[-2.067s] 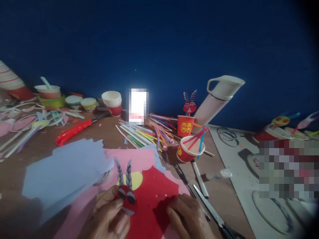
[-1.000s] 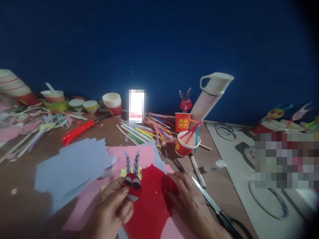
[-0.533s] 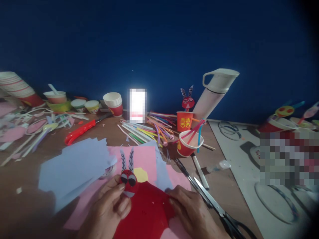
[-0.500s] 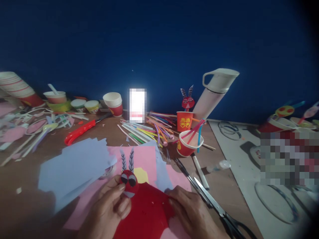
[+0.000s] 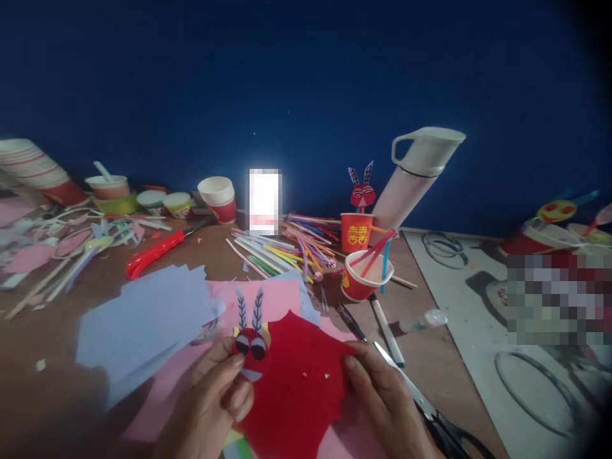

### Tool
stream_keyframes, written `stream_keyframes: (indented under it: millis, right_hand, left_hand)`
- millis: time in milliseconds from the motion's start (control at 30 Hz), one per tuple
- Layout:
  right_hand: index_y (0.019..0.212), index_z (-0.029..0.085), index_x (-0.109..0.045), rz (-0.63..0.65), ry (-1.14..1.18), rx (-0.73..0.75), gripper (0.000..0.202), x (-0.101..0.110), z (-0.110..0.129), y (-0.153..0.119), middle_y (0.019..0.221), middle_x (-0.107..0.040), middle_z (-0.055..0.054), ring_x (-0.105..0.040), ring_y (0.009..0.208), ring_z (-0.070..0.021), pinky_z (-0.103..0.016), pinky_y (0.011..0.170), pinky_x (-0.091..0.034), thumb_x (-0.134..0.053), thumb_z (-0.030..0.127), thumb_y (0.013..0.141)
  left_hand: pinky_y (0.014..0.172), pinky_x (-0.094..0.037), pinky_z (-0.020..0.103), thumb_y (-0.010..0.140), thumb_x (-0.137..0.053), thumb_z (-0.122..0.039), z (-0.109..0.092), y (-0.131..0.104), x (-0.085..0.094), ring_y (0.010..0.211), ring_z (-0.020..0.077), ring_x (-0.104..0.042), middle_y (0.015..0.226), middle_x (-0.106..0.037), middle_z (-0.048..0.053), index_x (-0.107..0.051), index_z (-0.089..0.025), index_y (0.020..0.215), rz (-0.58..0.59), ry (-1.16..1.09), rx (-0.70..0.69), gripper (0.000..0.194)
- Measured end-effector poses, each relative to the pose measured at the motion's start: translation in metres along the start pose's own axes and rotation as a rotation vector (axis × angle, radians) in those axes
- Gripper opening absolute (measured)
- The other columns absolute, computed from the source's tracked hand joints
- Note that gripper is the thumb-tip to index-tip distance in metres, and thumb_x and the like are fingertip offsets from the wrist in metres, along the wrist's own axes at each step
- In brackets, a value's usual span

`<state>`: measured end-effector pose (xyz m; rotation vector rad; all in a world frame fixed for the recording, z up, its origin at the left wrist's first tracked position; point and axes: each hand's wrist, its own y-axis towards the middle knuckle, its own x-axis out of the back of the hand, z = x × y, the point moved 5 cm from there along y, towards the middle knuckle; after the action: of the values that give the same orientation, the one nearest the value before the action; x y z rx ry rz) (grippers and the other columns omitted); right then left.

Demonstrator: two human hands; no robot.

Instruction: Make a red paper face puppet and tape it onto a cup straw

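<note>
My left hand (image 5: 217,379) is closed on a small red paper face (image 5: 250,352) with big black-and-grey eyes, a grey mouth and two leaf-patterned antennae pointing up. Between thumb and fingers, my right hand (image 5: 382,389) pinches the right edge of a red paper sheet (image 5: 296,389) with an uneven outline. A few tiny scraps lie on this sheet. Pink paper (image 5: 282,296) lies beneath it, and blue paper (image 5: 148,319) is spread to the left. A pair of scissors (image 5: 425,405) lies partly under my right hand.
Colourful straws (image 5: 268,252) lie beyond the papers. A red-handled cutter (image 5: 155,254) is at left. A cup holding straws (image 5: 363,280), an orange-red cup (image 5: 356,233) with a similar face, and a tilted white flask (image 5: 415,175) stand right of centre. Stacked cups (image 5: 218,199) stand at the back.
My right hand has moved up and right, lifting the red sheet so that its top now covers most of the yellow piece. The red face has shifted slightly right and down.
</note>
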<state>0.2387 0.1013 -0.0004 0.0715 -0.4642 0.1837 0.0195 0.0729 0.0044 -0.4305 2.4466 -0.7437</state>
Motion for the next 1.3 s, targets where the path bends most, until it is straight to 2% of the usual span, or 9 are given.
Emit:
stream_keyframes:
  millis: [133,233,367,500,633,833,1000,1133,1300]
  right_hand:
    - [0.092,0.02,-0.058,-0.047,-0.044,-0.029,0.024,0.007,-0.003,0.004,0.077,-0.064,-0.001,-0.06,0.069,-0.0141,-0.019,0.06,-0.047,-0.041,0.037,0.091]
    - [0.093,0.02,-0.058,-0.01,-0.062,-0.034,0.025,0.006,-0.005,0.005,0.079,-0.065,-0.001,-0.062,0.072,-0.0151,-0.019,0.061,-0.047,-0.041,0.038,0.092]
    - [0.094,0.02,-0.059,0.005,-0.108,0.0,0.023,0.003,-0.004,0.004,0.078,-0.066,-0.002,-0.062,0.072,-0.0164,-0.021,0.06,-0.047,-0.042,0.036,0.091]
    - [0.097,0.021,-0.058,0.006,-0.129,0.046,0.022,0.001,-0.004,0.003,0.082,-0.066,-0.002,-0.062,0.073,-0.0162,-0.022,0.063,-0.048,-0.041,0.034,0.092]
    - [0.101,0.021,-0.057,0.018,-0.127,0.063,0.023,-0.001,-0.005,0.003,0.087,-0.066,-0.004,-0.062,0.078,-0.0173,-0.023,0.066,-0.048,-0.04,0.034,0.092]
    - [0.1,0.021,-0.057,0.028,-0.126,0.069,0.025,-0.001,-0.005,0.002,0.084,-0.067,-0.004,-0.063,0.077,-0.0181,-0.022,0.062,-0.049,-0.037,0.034,0.092]
    - [0.096,0.021,-0.059,0.09,-0.084,0.025,0.027,-0.001,0.001,0.003,0.077,-0.065,-0.002,-0.062,0.074,-0.0176,-0.023,0.062,-0.048,-0.037,0.036,0.092]
    - [0.095,0.021,-0.058,0.165,-0.025,0.036,0.023,-0.003,0.008,0.003,0.076,-0.063,-0.001,-0.06,0.072,-0.0158,-0.022,0.064,-0.047,-0.039,0.034,0.092]
    - [0.078,0.02,-0.06,0.235,-0.098,0.206,0.026,-0.006,0.014,-0.007,0.068,-0.061,-0.001,-0.057,0.06,-0.014,-0.021,0.056,-0.045,-0.04,0.029,0.092]
  left_hand:
    - [0.042,-0.029,0.021,0.067,-0.069,-0.032,0.003,0.0,0.004,0.039,0.0061,-0.034,0.045,-0.042,-0.006,-0.057,-0.016,0.076,0.038,0.192,-0.085,0.022]
    - [0.045,-0.032,0.021,0.07,-0.067,-0.036,0.003,-0.004,0.006,0.04,0.0076,-0.038,0.043,-0.044,-0.006,-0.06,-0.016,0.086,0.003,0.323,-0.157,0.027]
    - [0.053,-0.038,0.023,0.07,-0.067,-0.033,0.001,-0.008,0.002,0.039,0.0072,-0.041,0.042,-0.048,-0.005,-0.061,-0.016,0.085,-0.037,0.359,-0.191,0.023]
    - [0.05,-0.036,0.022,0.069,-0.068,-0.029,0.0,-0.008,-0.005,0.039,0.0067,-0.041,0.043,-0.05,-0.004,-0.06,-0.015,0.078,-0.01,0.31,-0.16,0.018]
    - [0.047,-0.034,0.022,0.068,-0.068,-0.03,-0.002,-0.007,-0.006,0.04,0.008,-0.043,0.045,-0.051,-0.003,-0.058,-0.015,0.074,0.005,0.279,-0.189,0.019]
    - [0.042,-0.033,0.021,0.068,-0.068,-0.029,0.001,-0.005,-0.004,0.04,0.0077,-0.043,0.056,-0.057,-0.001,-0.055,-0.016,0.075,0.013,0.232,-0.194,0.021]
    - [0.041,-0.034,0.02,0.068,-0.07,-0.027,-0.004,0.0,-0.005,0.041,0.007,-0.043,0.055,-0.055,-0.003,-0.055,-0.016,0.077,0.023,0.163,-0.171,0.021]
    - [0.041,-0.036,0.018,0.065,-0.071,-0.02,-0.022,0.005,0.004,0.043,0.0059,-0.044,0.062,-0.058,-0.003,-0.056,-0.017,0.079,-0.048,0.02,-0.211,0.02]
    - [0.039,-0.037,0.017,0.056,-0.071,-0.01,-0.04,0.008,0.021,0.045,0.0057,-0.047,0.063,-0.058,-0.005,-0.054,-0.017,0.07,-0.167,-0.196,-0.29,0.023]
